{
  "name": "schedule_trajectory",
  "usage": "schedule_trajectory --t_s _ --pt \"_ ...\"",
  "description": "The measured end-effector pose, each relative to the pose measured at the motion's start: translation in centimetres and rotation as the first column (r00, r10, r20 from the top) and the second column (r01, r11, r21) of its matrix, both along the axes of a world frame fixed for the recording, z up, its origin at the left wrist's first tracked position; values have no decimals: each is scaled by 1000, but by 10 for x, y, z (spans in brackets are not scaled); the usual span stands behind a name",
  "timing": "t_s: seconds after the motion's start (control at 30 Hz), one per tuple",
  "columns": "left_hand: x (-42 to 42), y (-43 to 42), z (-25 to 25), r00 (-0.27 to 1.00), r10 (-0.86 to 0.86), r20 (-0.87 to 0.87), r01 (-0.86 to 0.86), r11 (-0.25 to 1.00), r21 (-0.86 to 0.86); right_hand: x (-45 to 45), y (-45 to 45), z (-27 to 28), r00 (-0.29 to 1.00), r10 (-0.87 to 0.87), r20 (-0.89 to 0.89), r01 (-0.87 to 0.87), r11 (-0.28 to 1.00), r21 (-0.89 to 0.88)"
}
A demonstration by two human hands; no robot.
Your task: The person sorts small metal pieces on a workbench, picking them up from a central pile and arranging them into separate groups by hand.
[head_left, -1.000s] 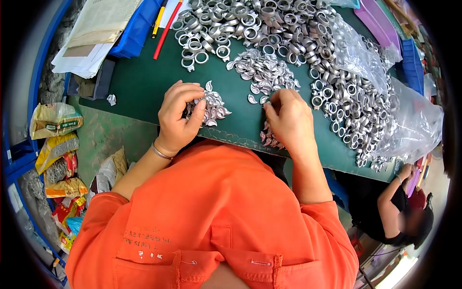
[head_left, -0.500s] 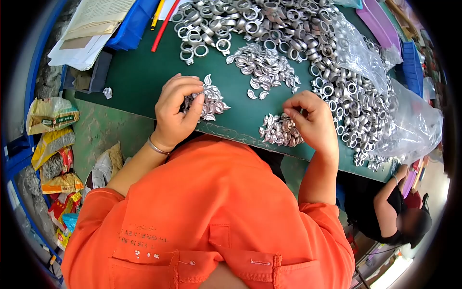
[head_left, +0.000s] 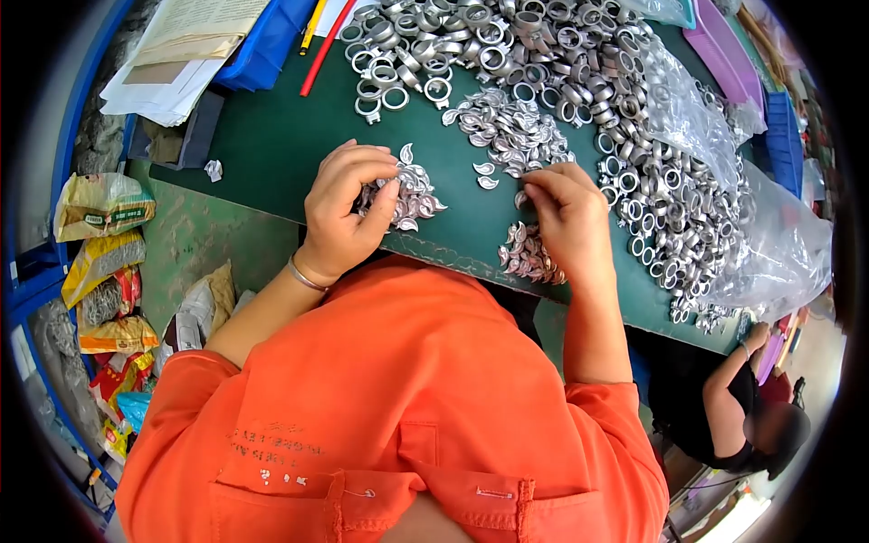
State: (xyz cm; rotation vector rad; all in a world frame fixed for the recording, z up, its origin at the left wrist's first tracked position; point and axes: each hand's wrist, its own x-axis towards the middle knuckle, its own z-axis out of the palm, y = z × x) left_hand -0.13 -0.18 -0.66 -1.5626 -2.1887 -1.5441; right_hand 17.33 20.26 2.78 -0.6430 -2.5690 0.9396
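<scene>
Since the earlier frame, the bare right hand has moved forward and leftward, to the near edge of a silver pile of leaf-shaped metal pieces. The flat dark-green counter carries, largest, a broad heap of silver-grey metal rings, partly covered by crumpled clear plastic sheeting. The bare left hand curls over a smaller left pile of similar pieces, thumb apart from fingertips; whether its grip grasps any, I cannot tell. The smallest pile, reddish-silver, lies beside the right wrist. A single leaf-shaped piece sits just below the right fingertips; whether that narrowed grip holds anything is unclear.
</scene>
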Motion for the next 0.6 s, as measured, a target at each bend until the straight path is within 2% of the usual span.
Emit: schedule_trajectory --t_s 0.13,0.2,0.27,0.33,0.37,0.43,0.47,0.53,0.6 --pt "1 0 0 1000 14 16 -14 1000 9 6 9 5 995 -102 14 103 992 -77" --pt "1 0 -1 999 20 25 -20 1000 19 5 6 4 997 31 66 -30 999 -13" --pt "1 0 -2 999 36 27 -37 999 25 3 -6 4 981 -12 195 -2 997 72" --pt "1 -1 -3 995 60 77 -64 996 59 1 -8 5 985 12 171 -42 984 171" --pt "1 -1 -3 994 66 82 -73 994 78 -1 -9 5 986 25 163 -52 985 165" --pt "1 -2 -5 995 71 76 -77 994 80 -5 -11 7 979 33 201 8 979 -203" --pt "0 -2 -5 995 62 79 -69 994 87 -10 -16 8 980 41 194 0 979 -206" --pt "0 -3 -4 996 66 65 -71 995 69 -23 -35 12 995 79 62 -44 899 -436" --pt "1 -2 -4 996 67 51 -69 997 46 -39 -49 7 981 134 -138 -179 902 -392"
